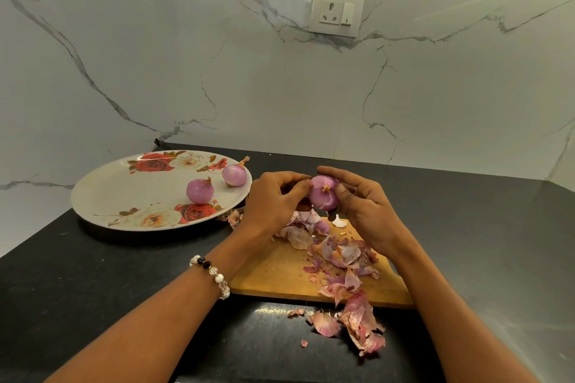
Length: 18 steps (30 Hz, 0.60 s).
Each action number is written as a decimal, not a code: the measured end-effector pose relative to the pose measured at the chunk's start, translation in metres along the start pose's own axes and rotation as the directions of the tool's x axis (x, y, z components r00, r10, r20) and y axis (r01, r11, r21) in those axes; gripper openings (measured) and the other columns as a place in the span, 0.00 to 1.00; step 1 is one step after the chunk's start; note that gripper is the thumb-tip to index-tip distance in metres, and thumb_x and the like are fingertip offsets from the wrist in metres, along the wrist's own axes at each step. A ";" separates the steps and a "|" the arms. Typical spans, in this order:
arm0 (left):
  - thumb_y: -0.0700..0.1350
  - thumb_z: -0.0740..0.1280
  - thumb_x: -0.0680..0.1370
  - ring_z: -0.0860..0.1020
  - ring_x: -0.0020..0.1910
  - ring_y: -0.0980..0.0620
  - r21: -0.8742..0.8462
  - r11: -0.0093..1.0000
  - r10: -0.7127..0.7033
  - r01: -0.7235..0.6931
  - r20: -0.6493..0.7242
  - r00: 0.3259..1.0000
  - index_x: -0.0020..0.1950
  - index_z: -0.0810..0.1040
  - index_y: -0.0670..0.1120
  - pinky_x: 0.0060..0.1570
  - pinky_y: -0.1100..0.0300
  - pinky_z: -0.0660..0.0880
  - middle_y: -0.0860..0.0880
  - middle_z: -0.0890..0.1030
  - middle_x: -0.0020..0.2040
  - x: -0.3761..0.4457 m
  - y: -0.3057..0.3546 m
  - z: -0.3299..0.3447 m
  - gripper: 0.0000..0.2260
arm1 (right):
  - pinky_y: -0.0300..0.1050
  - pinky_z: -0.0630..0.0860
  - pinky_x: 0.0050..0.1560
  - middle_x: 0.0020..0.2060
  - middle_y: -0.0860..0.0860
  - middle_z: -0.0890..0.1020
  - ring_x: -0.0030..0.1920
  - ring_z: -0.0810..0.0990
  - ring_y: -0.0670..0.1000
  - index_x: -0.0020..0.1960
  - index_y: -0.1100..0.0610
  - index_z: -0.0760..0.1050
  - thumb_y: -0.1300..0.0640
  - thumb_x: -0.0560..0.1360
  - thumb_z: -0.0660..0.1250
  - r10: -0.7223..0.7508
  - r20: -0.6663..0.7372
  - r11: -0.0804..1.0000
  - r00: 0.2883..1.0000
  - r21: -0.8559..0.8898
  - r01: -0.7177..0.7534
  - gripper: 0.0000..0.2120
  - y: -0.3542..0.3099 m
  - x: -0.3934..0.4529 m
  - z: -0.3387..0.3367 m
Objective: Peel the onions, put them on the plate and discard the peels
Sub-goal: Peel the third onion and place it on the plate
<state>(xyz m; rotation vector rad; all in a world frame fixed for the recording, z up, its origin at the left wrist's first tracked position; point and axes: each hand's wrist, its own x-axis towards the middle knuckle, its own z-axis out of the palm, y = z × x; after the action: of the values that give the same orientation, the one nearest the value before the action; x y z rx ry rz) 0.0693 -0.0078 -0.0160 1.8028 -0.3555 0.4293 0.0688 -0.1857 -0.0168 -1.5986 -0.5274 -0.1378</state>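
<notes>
A pink-purple onion (323, 194) is held above the far end of the wooden cutting board (280, 270). My right hand (364, 208) grips it from the right, fingers curled round it. My left hand (273, 199) pinches at its left side with the fingertips. Two peeled onions (199, 190) (234, 175) lie on the right part of the rose-patterned plate (124, 193), to the left of the hands. Loose onion peels (342, 255) cover the board's right half, and more peels (361, 323) have spilled onto the black counter in front of it.
The black counter (93, 274) runs from the marble wall to the near edge. A white socket and switch (337, 11) sits on the wall above the hands. A beaded bracelet (211, 274) is on my left wrist. A small onion piece (322, 226) lies under the hands.
</notes>
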 end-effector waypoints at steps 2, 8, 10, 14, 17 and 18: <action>0.47 0.69 0.76 0.83 0.44 0.54 -0.056 0.998 -0.017 0.018 0.029 0.999 0.59 0.80 0.45 0.44 0.61 0.81 0.49 0.84 0.50 0.000 0.001 -0.001 0.13 | 0.46 0.79 0.52 0.60 0.54 0.82 0.61 0.80 0.57 0.65 0.52 0.77 0.64 0.83 0.56 0.002 0.001 1.000 1.000 0.015 -0.002 0.16 0.001 0.001 -0.001; 0.44 0.72 0.73 0.84 0.41 0.57 -0.112 0.990 -0.079 0.089 0.091 0.993 0.59 0.80 0.44 0.41 0.64 0.80 0.50 0.83 0.47 0.001 0.002 -0.006 0.16 | 0.45 0.81 0.49 0.61 0.57 0.80 0.59 0.81 0.57 0.64 0.55 0.77 0.64 0.83 0.54 0.015 0.026 0.997 1.000 0.081 -0.017 0.16 0.000 0.000 0.000; 0.41 0.71 0.73 0.84 0.41 0.53 -0.138 0.984 -0.100 0.111 0.087 0.991 0.58 0.81 0.42 0.42 0.61 0.81 0.47 0.84 0.48 0.002 0.001 -0.009 0.14 | 0.48 0.81 0.53 0.61 0.58 0.81 0.60 0.80 0.57 0.64 0.56 0.77 0.61 0.82 0.56 0.019 0.036 0.994 0.999 0.111 -0.023 0.15 0.001 0.000 0.001; 0.40 0.70 0.74 0.83 0.39 0.57 -0.091 0.992 -0.083 0.091 0.087 0.993 0.58 0.81 0.41 0.40 0.65 0.80 0.48 0.83 0.46 0.002 0.000 -0.012 0.12 | 0.54 0.79 0.59 0.60 0.56 0.81 0.62 0.79 0.58 0.62 0.56 0.78 0.57 0.77 0.59 0.034 0.031 0.992 0.999 0.121 -0.038 0.16 0.001 -0.001 0.003; 0.39 0.69 0.76 0.81 0.36 0.64 -0.014 0.999 -0.029 0.030 0.067 0.997 0.58 0.81 0.42 0.37 0.72 0.76 0.50 0.82 0.46 0.001 -0.002 -0.010 0.12 | 0.57 0.78 0.62 0.62 0.58 0.80 0.64 0.78 0.59 0.62 0.55 0.78 0.56 0.77 0.60 0.035 0.029 0.994 0.999 0.100 -0.038 0.16 0.003 -0.001 0.004; 0.39 0.68 0.76 0.80 0.35 0.65 0.015 1.000 -0.005 0.004 0.057 0.998 0.59 0.81 0.42 0.37 0.72 0.76 0.51 0.82 0.46 0.001 -0.004 -0.010 0.11 | 0.57 0.78 0.62 0.62 0.58 0.80 0.64 0.78 0.59 0.63 0.55 0.78 0.56 0.77 0.60 0.034 0.028 0.995 0.999 0.094 -0.036 0.16 0.003 -0.001 0.004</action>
<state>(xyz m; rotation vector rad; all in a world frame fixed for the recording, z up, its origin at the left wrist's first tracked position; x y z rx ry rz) 0.0706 0.0025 -0.0162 1.8328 -0.3885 0.3788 0.0684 -0.1825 -0.0207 -1.5183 -0.5185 -0.0648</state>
